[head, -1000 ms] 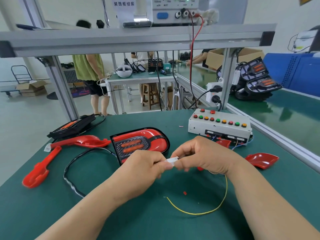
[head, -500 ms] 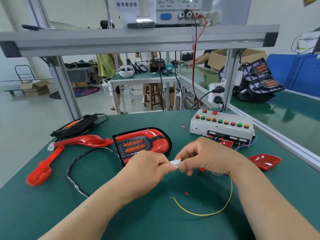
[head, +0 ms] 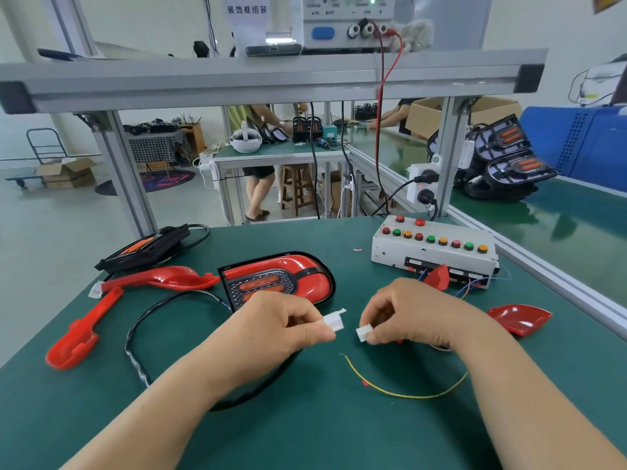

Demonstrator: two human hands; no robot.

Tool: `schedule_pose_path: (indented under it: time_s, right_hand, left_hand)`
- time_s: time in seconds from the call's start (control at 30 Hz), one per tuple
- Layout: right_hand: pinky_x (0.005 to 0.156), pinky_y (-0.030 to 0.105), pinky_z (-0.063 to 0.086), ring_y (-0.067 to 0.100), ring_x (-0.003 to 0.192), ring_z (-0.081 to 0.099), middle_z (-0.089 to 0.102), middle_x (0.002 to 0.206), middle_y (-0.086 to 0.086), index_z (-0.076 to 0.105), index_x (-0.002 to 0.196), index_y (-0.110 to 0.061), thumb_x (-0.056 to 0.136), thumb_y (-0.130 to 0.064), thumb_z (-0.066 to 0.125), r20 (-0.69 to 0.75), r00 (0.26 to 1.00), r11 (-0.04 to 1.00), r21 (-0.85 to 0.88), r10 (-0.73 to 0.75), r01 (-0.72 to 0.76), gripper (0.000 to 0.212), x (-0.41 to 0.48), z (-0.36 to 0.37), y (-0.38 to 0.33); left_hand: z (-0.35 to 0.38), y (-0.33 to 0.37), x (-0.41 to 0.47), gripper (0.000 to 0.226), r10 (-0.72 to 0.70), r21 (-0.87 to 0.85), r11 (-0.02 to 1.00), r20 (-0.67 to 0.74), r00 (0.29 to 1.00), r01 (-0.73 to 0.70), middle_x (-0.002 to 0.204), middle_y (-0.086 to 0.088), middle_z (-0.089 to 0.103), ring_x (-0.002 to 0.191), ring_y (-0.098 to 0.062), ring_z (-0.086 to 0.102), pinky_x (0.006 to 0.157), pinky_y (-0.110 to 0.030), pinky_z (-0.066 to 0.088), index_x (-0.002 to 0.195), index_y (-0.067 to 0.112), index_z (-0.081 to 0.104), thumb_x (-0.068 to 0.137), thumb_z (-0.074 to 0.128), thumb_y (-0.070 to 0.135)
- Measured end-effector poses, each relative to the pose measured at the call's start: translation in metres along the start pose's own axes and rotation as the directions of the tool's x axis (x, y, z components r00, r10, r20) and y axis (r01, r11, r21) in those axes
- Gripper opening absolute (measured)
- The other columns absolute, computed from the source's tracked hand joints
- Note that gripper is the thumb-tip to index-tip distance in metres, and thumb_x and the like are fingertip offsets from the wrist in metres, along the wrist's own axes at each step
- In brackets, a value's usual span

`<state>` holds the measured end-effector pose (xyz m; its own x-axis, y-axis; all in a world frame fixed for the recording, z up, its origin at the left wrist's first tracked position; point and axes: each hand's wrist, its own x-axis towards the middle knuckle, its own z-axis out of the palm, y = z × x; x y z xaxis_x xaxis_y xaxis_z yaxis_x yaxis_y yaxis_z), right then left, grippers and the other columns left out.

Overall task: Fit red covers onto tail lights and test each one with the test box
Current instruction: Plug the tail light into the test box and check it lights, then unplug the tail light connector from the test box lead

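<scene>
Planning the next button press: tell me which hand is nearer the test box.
Right. The right hand is just in front of the test box; the left hand is farther left, before the tail light.

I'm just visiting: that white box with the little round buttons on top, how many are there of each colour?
On the test box:
Red buttons: 5
Green buttons: 3
Orange buttons: 3
Total: 11
</scene>
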<state>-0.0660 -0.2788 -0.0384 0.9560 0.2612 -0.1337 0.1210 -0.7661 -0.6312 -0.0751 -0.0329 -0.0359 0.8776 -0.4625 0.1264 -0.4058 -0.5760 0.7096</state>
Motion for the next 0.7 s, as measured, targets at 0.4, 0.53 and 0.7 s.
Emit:
schedule_pose_path:
  time_s: [0.4,0.53,0.7]
  right_hand:
    - [0.076,0.019,0.047,-0.001,0.081,0.061,0.068,0.094,-0.014,0.072,0.095,-0.031,0.082,-0.023,0.077,-0.358,0.914,0.979,0.005,-0.189,0.204,0.017,0.009,0.021,-0.023]
    - [0.058,0.012,0.045,0.005,0.057,0.059,0.069,0.07,-0.012,0.07,0.091,-0.03,0.084,-0.029,0.075,-0.058,0.969,0.912,0.328,-0.24,0.246,0.008,-0.004,0.025,-0.044]
    - [0.055,0.015,0.043,-0.001,0.053,0.053,0.065,0.065,-0.011,0.058,0.127,-0.037,0.087,-0.034,0.07,0.3,0.916,0.962,0.032,-0.268,0.271,0.042,-0.003,0.069,-0.072]
  left_hand:
    - [-0.006,0.0,0.006,0.022,0.065,0.242,0.97,-0.298,0.952,0.01,0.08,0.009,0.061,0.08,-0.008,0.057,0.075,-0.035,0.047,0.083,0.028,0.072,0.08,0.073,0.05]
    - [-0.043,-0.033,0.018,0.026,-0.051,0.192,0.953,-0.658,0.752,0.233,0.087,0.005,0.065,0.087,-0.013,0.06,0.073,-0.036,0.046,0.09,0.024,0.071,0.095,0.052,0.042]
    - [-0.052,-0.075,0.031,0.041,-0.38,-0.07,0.914,-0.496,0.781,0.4,0.089,-0.002,0.066,0.084,-0.026,0.061,0.081,-0.04,0.05,0.097,0.018,0.065,0.102,0.037,0.048]
